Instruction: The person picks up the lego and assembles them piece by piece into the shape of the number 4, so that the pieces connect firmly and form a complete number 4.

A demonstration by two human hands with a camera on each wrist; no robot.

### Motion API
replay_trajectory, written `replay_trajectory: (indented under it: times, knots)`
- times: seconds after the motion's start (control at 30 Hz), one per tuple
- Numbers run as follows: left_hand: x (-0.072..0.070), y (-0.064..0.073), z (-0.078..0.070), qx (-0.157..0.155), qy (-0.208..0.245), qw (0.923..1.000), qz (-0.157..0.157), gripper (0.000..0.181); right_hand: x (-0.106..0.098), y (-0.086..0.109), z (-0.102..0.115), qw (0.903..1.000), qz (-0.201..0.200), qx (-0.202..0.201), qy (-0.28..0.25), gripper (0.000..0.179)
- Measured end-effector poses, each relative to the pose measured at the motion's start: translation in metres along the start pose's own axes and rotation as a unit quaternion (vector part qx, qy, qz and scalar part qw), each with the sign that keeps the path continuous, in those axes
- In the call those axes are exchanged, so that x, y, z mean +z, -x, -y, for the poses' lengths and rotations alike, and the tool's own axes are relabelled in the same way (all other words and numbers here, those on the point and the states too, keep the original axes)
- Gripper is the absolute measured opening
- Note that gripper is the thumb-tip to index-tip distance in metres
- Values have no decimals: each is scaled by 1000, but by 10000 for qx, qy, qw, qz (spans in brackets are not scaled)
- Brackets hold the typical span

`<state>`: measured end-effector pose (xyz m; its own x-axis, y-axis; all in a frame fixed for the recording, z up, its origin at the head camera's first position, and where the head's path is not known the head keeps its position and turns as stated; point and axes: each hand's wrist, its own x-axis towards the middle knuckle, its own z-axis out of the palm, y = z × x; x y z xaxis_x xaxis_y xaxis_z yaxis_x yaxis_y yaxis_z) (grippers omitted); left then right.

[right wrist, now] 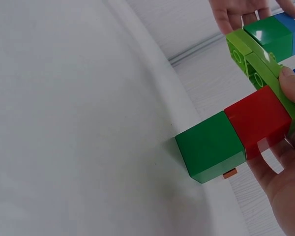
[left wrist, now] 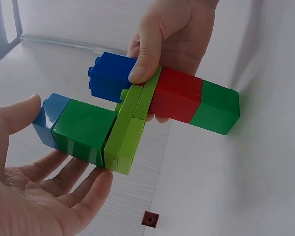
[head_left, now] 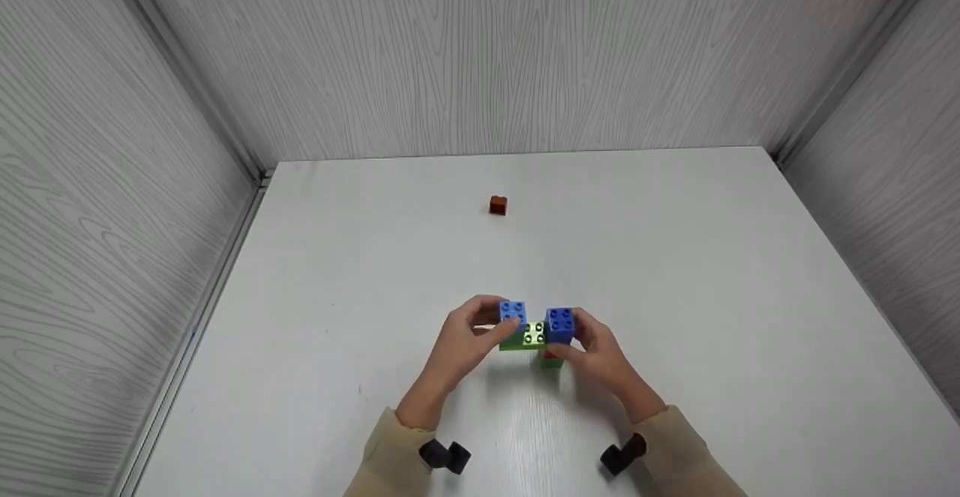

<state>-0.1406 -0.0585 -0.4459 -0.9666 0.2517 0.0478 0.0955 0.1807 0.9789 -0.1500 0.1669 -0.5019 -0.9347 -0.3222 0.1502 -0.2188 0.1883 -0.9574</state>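
Note:
Both hands hold a structure of toy bricks over the table. My left hand (head_left: pixel 466 341) grips its left end, with the thumb on a light blue brick (left wrist: pixel 52 120) and fingers beneath the green brick (left wrist: pixel 84 132) adjoining it. This pair sits on lime green pieces (left wrist: pixel 127 132) that span across to the right. There my right hand (head_left: pixel 601 356) pinches the structure, its thumb over the side of a dark blue brick (head_left: pixel 560 320) and the lime edge. Below the lime span, a red brick (left wrist: pixel 176 94) and another green brick (left wrist: pixel 215 106) form a leg reaching down close to the tabletop.
A single small brown-red brick (head_left: pixel 498 206) lies farther back on the white table (head_left: pixel 360 257). Grey wood-grain panels (head_left: pixel 465 54) enclose the table at the back and on both sides. Black wrist mounts (head_left: pixel 445 456) are strapped over the beige sleeves.

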Motion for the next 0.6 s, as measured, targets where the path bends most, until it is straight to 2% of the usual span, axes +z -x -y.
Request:
replay_trajectory:
  times: [0.1,0.27,0.43,0.6]
  knots:
    - [-1,4,-10,141,170,9998,-12,37,0,0,1,10000,12,49,36,39]
    - [0,3,-4,344,326,9988,-106,38,1,0,-1,10000,14,44,45,41]
    - [0,3,-2,382,281,9988,-151,40,-3,0,-7,9997,189,-94,105,42]
    - [1,3,-3,351,219,9990,-144,39,-14,-2,-10,9980,351,-517,46,41]
